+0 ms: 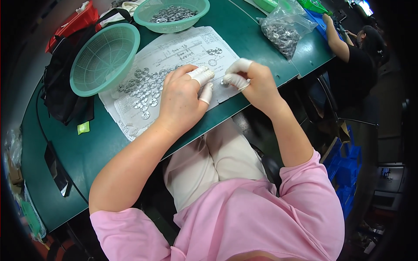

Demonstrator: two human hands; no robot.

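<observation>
White finger cots cover several fingertips on both my hands. My left hand (185, 93) is over the printed drawing sheet (174, 54), its fingers curled and thumb drawn in; whatever they may hold is hidden. Beside it lies a spread of small round metal discs with holes (146, 89), partly covered by the hand. Close by on the right, my right hand (257, 82) is bent at the sheet's right edge. A small shiny metal disc (224, 82) shows at its thumb and forefinger, which are closed on it. A few more discs (214, 51) lie farther up the sheet.
On the green table stand a green mesh basket (78, 65) and another basket (202, 9) heaped with metal pieces. A clear bag of metal parts (283, 37) sits far right. A black bag (65, 98) lies left. Another person (359, 65) works at the right.
</observation>
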